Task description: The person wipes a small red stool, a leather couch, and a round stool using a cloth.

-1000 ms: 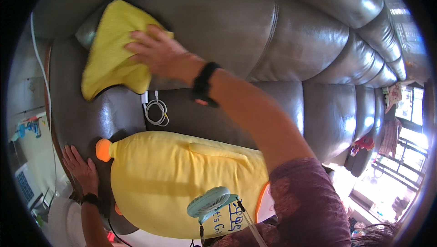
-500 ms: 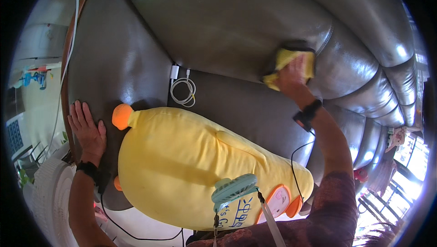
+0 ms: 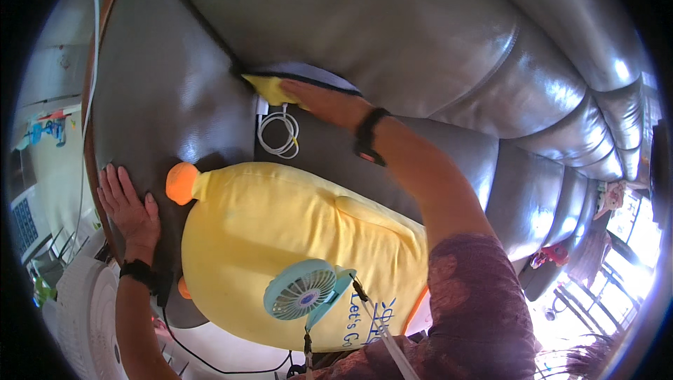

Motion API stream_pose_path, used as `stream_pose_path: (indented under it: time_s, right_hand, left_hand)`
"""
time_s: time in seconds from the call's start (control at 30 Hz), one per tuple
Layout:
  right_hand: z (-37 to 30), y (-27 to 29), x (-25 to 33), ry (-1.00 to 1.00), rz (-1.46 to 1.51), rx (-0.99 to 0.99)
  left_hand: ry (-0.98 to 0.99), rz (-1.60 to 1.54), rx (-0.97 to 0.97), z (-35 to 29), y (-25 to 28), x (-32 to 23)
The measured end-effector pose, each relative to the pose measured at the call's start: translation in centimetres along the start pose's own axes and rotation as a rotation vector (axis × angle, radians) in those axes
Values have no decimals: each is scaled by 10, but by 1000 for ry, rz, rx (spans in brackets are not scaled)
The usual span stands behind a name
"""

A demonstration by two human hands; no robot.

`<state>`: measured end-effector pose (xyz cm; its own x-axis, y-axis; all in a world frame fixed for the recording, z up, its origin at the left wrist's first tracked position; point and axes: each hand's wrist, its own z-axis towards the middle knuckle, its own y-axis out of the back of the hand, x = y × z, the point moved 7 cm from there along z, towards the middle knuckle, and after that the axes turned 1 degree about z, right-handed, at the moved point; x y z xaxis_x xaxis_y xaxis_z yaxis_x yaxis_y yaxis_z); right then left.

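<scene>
My right hand (image 3: 324, 102) presses a yellow cleaning cloth (image 3: 266, 90) against the brown leather sofa (image 3: 336, 29), low on the backrest beside the armrest corner. The cloth's grey side and dark edging show above my fingers; my fingertips are partly hidden in it. On the armrest at the left, my left hand (image 3: 131, 203) lies flat with fingers outstretched, holding nothing. A big yellow plush toy (image 3: 259, 233) with orange feet rests on the seat between my arms. Just below the cloth lies a coiled white cable (image 3: 278, 138) with a white charger (image 3: 262, 105).
A small teal fan (image 3: 305, 292) hangs on a strap in front of me, over the plush toy. A white standing fan (image 3: 87, 303) is at the lower left, beside the armrest. One white cord (image 3: 90, 92) runs down past the armrest's wooden edge (image 3: 90, 120).
My right hand has swept the cloth left along the backrest to the armrest corner. The teal fan has swung left and turned. My left hand stays on the armrest.
</scene>
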<state>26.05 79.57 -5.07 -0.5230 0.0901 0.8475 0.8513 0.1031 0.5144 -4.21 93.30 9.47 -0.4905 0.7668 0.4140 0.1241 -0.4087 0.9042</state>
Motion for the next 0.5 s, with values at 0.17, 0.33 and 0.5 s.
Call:
stream_pose_path:
  time_s: [0.17, 0.33, 0.5]
  right_hand:
    - [-217, 59, -144, -488, -229, -104]
    - [-351, 95, -168, -632, -1007, 69]
    - [-412, 138, -118, -1109, -1220, -609]
  left_hand:
    - [-27, 1, -8, 9, -3, -10]
    - [-40, 49, 3, 2, -5, -5]
    - [-64, 39, -25, 3, -3, -6]
